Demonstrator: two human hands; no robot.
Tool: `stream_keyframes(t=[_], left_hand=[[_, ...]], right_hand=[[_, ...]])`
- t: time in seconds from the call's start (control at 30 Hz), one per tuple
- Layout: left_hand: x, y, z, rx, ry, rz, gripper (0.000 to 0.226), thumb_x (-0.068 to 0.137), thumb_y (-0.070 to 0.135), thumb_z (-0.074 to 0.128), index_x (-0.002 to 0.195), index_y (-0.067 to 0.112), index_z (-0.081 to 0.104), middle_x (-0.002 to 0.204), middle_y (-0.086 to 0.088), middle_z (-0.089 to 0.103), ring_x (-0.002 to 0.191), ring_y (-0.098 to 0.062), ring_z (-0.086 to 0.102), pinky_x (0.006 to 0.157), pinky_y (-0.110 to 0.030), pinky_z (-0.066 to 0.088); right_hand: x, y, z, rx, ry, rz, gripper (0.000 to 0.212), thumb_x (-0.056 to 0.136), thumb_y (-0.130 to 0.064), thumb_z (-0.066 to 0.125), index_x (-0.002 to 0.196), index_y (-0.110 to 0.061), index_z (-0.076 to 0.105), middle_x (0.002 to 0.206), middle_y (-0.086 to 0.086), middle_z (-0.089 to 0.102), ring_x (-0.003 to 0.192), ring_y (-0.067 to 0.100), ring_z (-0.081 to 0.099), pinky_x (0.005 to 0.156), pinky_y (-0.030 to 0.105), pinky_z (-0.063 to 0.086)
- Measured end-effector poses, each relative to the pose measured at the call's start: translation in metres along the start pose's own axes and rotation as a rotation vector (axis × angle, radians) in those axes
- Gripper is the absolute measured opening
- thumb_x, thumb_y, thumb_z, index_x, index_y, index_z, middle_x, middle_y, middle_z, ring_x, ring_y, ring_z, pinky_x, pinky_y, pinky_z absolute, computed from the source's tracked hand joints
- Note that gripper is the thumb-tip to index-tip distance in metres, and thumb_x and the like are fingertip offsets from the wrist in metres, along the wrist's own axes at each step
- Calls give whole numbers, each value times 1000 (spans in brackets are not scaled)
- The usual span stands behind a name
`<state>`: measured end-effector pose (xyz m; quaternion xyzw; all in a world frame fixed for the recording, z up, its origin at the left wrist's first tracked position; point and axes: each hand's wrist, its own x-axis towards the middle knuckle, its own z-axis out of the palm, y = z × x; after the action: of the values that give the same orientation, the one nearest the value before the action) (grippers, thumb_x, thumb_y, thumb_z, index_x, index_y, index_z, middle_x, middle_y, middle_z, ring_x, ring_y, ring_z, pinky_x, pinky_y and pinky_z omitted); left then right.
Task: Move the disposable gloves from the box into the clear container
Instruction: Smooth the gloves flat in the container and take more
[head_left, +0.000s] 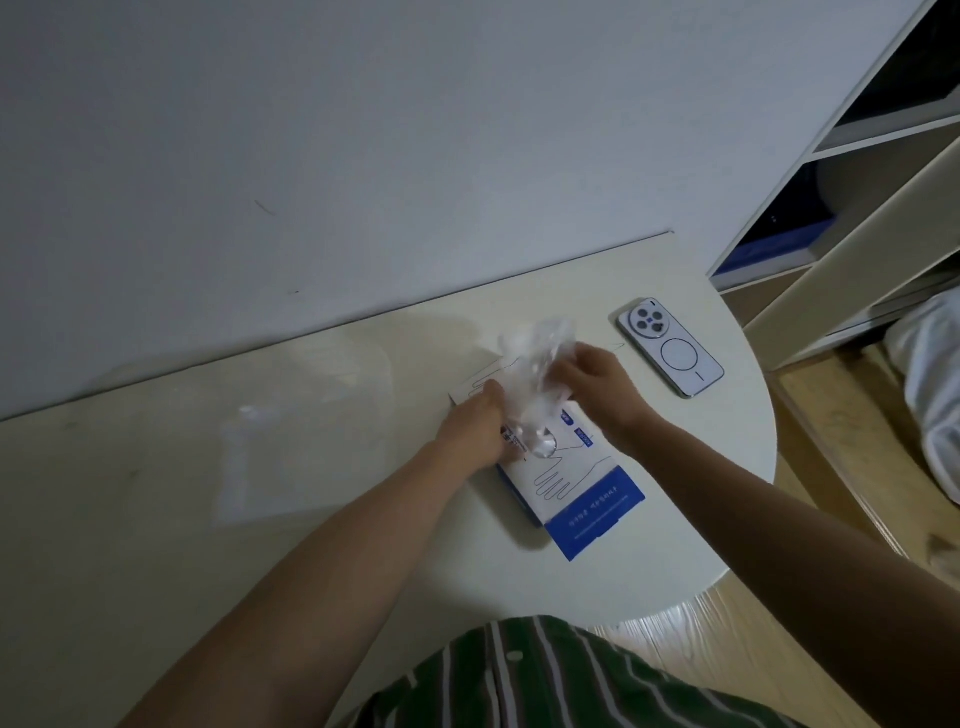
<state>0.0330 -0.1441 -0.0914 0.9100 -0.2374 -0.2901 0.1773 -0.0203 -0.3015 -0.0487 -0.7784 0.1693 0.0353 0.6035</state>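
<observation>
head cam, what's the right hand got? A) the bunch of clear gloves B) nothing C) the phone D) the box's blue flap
A: the right hand pinches the clear gloves bunched up above the box; the phone lies apart from it, further right.

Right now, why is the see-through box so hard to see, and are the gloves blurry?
Head view: the clear container blends into the pale table, marked mostly by a small white glare spot. Also in the head view, the light is dim and bluish, the gloves look soft and smeared, the phone looks sharper, and the shelf leans in the wide lens's corner.
</observation>
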Motion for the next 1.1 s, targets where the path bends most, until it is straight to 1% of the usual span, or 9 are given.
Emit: stream_keyframes(t=[0.17,0.3,0.43,0.57,0.63,0.73,0.8,0.97,1.1], left_hand=[[-4,-2,-8,-173,-54,-34,48,89,30,65,126,10,43,110,-9,61,95,-26,62,75,-27,42],[-20,0,-37,-889,-20,-157,26,101,17,31,110,7,54,89,-13,62,63,-21,58,62,-33,49],[-35,-9,-71,-1369,8,-155,39,98,34,34,105,5,59,92,-18,67,75,-27,63,72,-37,52],[-47,-29,-83,-1416,31,-125,33,83,18,59,114,8,53,108,-17,60,89,-25,60,79,-35,51],[-53,-40,-86,-1426,50,-80,61,70,15,62,129,7,48,105,-13,57,94,-23,57,80,-32,50],[-65,-53,-91,-1453,99,-13,64,69,13,63,130,12,45,109,-11,55,98,-22,55,82,-29,48],[-73,-59,-97,-1369,195,27,64,72,2,67,132,14,46,116,-6,53,96,-16,57,81,-24,48],[-92,-91,-111,-1258,356,-41,30,73,17,70,102,24,64,99,4,62,83,-11,57,78,-27,40],[-107,-114,-117,-1487,404,-159,4,86,13,67,86,14,63,82,-2,71,73,-13,68,69,-27,52]], right_hand=[[2,-30,-17,245,-94,-21,29,99,-12,38,98,-1,65,89,14,63,79,20,59,75,29,52],[-7,-26,-11,153,-239,-6,34,102,-12,32,90,-9,64,83,1,64,75,13,61,71,22,52],[-11,-27,5,153,-331,-25,34,104,-15,31,91,-13,63,82,-3,69,77,11,66,73,24,53],[-6,-38,27,230,-427,63,24,99,-16,36,95,-14,60,87,3,66,85,20,61,75,29,53],[-6,-46,39,196,-497,-31,36,95,-13,33,87,-23,67,85,2,66,84,21,61,79,33,50],[-9,-66,58,269,-648,-51,70,98,3,18,72,-32,73,77,-4,68,74,10,63,73,22,51],[-10,-76,71,359,-748,-27,66,94,-3,19,69,-28,74,74,-2,68,70,12,63,67,21,51],[0,-87,103,598,-750,195,36,87,-19,30,91,-6,63,83,17,58,75,27,54,63,30,50],[2,-93,122,452,-881,217,36,90,-28,34,96,0,56,80,17,59,71,26,57,65,33,45]])
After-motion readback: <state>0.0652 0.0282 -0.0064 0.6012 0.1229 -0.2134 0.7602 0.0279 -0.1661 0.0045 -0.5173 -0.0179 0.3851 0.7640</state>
